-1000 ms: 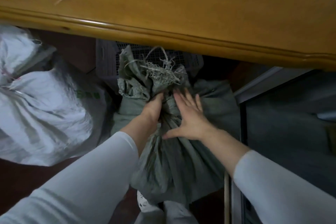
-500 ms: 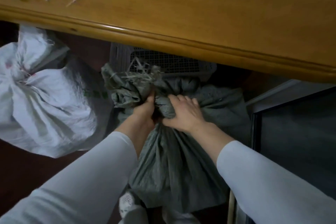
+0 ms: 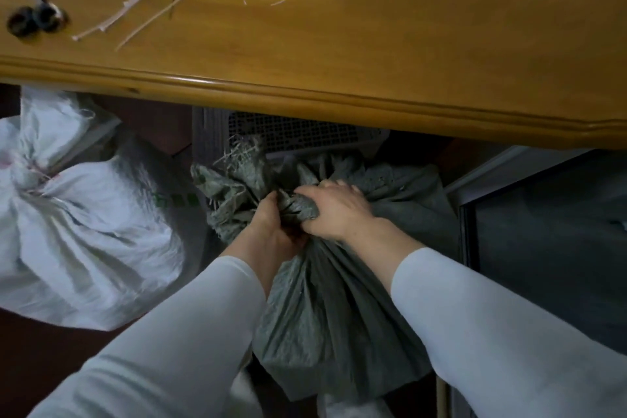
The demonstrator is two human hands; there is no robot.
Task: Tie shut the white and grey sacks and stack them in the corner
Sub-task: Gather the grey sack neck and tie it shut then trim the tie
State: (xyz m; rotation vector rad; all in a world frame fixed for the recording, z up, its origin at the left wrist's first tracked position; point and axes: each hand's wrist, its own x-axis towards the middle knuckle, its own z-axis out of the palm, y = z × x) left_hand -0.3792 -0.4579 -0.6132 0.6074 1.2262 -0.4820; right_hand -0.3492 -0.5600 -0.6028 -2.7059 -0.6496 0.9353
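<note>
Both hands, left hand & right hand, grip crumpled grey woven sack neck below wooden table; twist tight, then knot.

left hand: clenched on grey sack neck | right hand: clenched alongside

Glossy honey-coloured wooden desk with moulded edge, strewn with pale fibre scraps and black-handled scissors. Beneath it, grey perforated crate; dark reddish floor; metal-framed dark panel at right.
</note>
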